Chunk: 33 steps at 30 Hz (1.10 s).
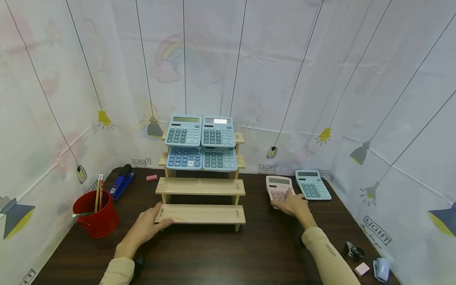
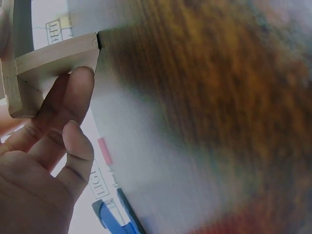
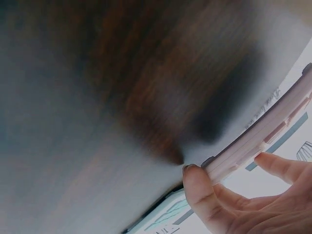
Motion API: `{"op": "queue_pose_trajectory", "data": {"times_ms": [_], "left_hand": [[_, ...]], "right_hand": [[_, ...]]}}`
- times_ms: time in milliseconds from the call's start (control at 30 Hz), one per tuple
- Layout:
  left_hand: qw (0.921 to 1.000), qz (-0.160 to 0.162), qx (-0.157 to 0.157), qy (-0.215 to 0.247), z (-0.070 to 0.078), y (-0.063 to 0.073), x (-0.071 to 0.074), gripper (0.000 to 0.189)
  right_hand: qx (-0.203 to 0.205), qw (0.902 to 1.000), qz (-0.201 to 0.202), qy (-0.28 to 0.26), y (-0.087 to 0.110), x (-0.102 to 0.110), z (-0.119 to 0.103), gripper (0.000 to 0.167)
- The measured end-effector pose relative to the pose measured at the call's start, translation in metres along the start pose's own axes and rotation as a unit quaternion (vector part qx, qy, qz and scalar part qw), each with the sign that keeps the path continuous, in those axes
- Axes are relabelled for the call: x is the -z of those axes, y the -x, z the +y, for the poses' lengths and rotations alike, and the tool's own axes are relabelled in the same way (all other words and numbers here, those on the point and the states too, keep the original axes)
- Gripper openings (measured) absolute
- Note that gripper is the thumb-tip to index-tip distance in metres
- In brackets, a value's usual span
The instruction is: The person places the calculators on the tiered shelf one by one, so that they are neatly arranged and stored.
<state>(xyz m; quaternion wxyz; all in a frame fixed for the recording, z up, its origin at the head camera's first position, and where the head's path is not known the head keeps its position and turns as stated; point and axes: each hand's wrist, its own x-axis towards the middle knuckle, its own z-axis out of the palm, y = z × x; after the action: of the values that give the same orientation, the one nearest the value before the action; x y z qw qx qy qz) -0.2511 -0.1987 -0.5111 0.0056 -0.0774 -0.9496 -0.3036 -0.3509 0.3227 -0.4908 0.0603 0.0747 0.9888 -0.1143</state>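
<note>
My left hand (image 1: 142,226) holds the left end of the lowest step of a wooden stepped rack (image 1: 201,213); the left wrist view shows fingers against the underside of its board (image 2: 58,56). On the rack's top two steps stand several blue calculators (image 1: 183,130), leaning back in two columns; the two lower steps are bare. Over at the right, my right hand (image 1: 293,206) grips a pink calculator (image 1: 279,184) by its near end. In the right wrist view, thumb and fingers pinch the pink calculator's edge (image 3: 263,129). A light blue calculator (image 1: 313,185) lies just beside it.
A red mug (image 1: 99,221) with pencils stands at the left, near a blue stapler (image 1: 122,183) and a pink eraser (image 1: 151,177). At the near right lie a black clip (image 1: 354,251), a small eraser (image 1: 361,269) and a small light blue stapler (image 1: 381,270). Patterned sheets wall the table.
</note>
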Motion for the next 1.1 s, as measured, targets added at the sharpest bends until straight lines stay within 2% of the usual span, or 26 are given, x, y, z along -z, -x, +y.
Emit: {"op": "queue_pose_trajectory", "data": {"times_ms": [433, 633, 1100], "left_hand": [[1.0, 0.0, 0.002, 0.003, -0.002, -0.001, 0.0, 0.099], [1.0, -0.001, 0.0, -0.002, 0.0, -0.001, 0.002, 0.098], [1.0, 0.001, -0.002, -0.005, 0.0, 0.001, 0.0, 0.097]], "right_hand": [[0.025, 0.9989, 0.018, -0.035, 0.034, 0.001, -0.015, 0.104], [0.022, 0.9983, 0.024, -0.049, 0.052, 0.006, -0.025, 0.104], [0.048, 0.9939, 0.078, -0.062, 0.1, 0.022, -0.057, 0.095]]}}
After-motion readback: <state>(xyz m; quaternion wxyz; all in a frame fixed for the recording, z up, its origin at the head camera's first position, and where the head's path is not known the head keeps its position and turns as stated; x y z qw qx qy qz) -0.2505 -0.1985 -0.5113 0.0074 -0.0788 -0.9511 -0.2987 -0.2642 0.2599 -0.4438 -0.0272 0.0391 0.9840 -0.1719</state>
